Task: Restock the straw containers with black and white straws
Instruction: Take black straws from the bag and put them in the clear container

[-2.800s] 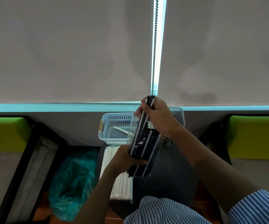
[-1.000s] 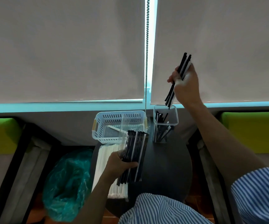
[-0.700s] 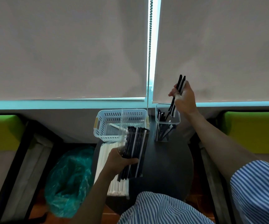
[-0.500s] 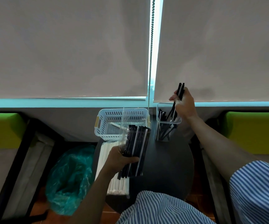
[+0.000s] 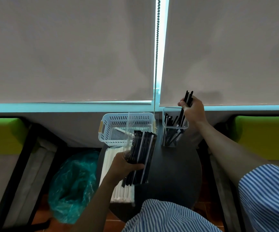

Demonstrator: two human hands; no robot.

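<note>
My left hand (image 5: 124, 162) grips a clear plastic pack of black straws (image 5: 141, 154) above the left part of the round black table (image 5: 173, 174). My right hand (image 5: 192, 109) is closed around a small bunch of black straws (image 5: 186, 104) whose lower ends reach into the clear square container (image 5: 174, 127), which holds several black straws. A pack of white straws (image 5: 118, 178) lies flat on the table under my left hand. The white slotted basket (image 5: 127, 126) stands at the table's back left with one white straw inside.
A teal plastic bag (image 5: 73, 185) sits on the floor left of the table. Green cushioned seats (image 5: 266, 136) flank both sides. Roller blinds and a bead chain (image 5: 156, 56) hang just behind the containers.
My right hand has lifted a bunch of black straws out of the pack, swung them up to the right and lowered them into the clear container. My left hand keeps holding the pack.
</note>
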